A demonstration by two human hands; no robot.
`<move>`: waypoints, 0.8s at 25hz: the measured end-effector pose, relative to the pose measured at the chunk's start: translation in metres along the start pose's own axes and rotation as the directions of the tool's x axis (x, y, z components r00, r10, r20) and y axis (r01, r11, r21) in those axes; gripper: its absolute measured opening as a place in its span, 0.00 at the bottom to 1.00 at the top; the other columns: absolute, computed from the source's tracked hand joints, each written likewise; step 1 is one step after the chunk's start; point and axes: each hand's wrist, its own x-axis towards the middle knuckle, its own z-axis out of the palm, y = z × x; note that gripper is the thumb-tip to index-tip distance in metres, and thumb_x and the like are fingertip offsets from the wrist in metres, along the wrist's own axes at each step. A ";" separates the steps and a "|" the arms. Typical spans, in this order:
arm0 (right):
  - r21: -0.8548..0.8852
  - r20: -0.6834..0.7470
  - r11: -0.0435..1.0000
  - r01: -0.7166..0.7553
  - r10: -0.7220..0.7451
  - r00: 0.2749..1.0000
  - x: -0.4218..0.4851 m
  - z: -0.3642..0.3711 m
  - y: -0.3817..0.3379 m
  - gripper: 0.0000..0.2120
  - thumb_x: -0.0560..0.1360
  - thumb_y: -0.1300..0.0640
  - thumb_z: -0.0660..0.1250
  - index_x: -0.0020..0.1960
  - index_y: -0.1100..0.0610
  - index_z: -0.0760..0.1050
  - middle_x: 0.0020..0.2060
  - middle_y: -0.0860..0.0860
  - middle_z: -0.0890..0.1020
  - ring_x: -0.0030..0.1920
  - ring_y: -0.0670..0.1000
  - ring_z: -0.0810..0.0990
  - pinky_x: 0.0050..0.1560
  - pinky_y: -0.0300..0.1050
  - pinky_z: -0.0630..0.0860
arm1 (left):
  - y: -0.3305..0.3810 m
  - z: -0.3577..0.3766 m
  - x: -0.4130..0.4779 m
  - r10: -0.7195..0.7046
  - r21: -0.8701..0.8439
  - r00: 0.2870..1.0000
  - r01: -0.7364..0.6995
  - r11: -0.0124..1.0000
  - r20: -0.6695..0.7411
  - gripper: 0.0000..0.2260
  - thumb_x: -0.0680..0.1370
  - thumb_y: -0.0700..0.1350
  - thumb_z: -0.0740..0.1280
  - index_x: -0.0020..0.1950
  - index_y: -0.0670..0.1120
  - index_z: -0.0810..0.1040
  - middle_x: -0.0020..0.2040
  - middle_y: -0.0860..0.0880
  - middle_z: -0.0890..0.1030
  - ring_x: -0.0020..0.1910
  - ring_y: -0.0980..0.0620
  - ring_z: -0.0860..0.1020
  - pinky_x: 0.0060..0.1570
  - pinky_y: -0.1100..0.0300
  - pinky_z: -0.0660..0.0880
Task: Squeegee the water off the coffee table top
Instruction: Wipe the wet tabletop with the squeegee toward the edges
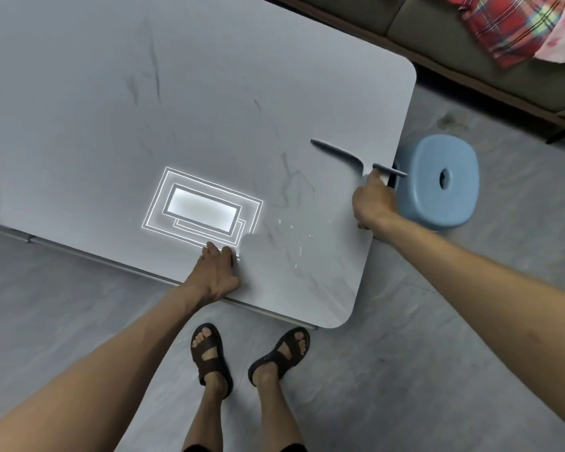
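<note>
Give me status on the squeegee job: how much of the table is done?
Done: most of the table looks smooth, with no beads showing, though glare makes that uncertain. In hand: the right hand holds the squeegee with its blade at the right edge, beside the blue stool; the left hand rests flat on the near edge. Left: droplets near the front right corner.

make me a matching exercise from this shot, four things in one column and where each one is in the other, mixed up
Things:
1. squeegee
2. left hand
3. blue stool
4. plaid cloth

Places:
A. on the floor beside the table's right edge
B. on the sofa, top right
C. pressed flat on the table's near edge
D. held in the right hand, blade on the table top

Pairs: 1-D, 2-C, 3-A, 4-B
</note>
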 end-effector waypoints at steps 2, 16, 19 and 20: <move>-0.110 0.043 0.988 0.106 -0.101 0.994 -0.029 0.017 0.017 0.30 0.79 0.62 0.50 0.79 0.52 0.47 0.60 0.62 0.75 0.52 0.64 0.77 0.40 0.55 0.79 | -0.001 -0.001 -0.001 0.001 0.007 0.999 -0.001 1.000 0.033 0.15 0.71 0.40 0.63 0.57 0.40 0.68 0.67 0.32 0.63 0.63 0.32 0.68 0.56 0.48 0.69; -0.290 0.421 0.537 0.792 -0.672 0.610 -0.103 0.060 0.052 0.25 0.82 0.45 0.53 0.77 0.43 0.51 0.44 0.51 0.80 0.40 0.55 0.79 0.37 0.47 0.72 | -0.077 -0.013 -0.046 -0.345 -0.611 0.863 0.055 0.790 -0.369 0.04 0.77 0.43 0.62 0.50 0.45 0.70 0.49 0.50 0.77 0.41 0.47 0.75 0.36 0.56 0.69; -0.312 0.570 0.214 0.926 -0.737 0.363 -0.099 0.085 0.037 0.24 0.82 0.45 0.53 0.77 0.47 0.55 0.43 0.50 0.79 0.33 0.53 0.73 0.33 0.44 0.65 | -0.083 -0.012 -0.046 -0.355 -0.544 0.850 0.098 0.833 -0.390 0.05 0.76 0.42 0.63 0.50 0.46 0.69 0.42 0.49 0.77 0.34 0.47 0.75 0.31 0.57 0.68; -0.318 0.609 0.154 0.936 -0.723 0.326 -0.097 0.093 0.032 0.23 0.83 0.46 0.52 0.77 0.47 0.55 0.42 0.50 0.78 0.32 0.52 0.70 0.33 0.45 0.64 | -0.082 -0.010 -0.046 -0.341 -0.517 0.860 0.108 0.849 -0.380 0.05 0.76 0.42 0.63 0.50 0.46 0.68 0.39 0.48 0.76 0.33 0.48 0.74 0.29 0.58 0.67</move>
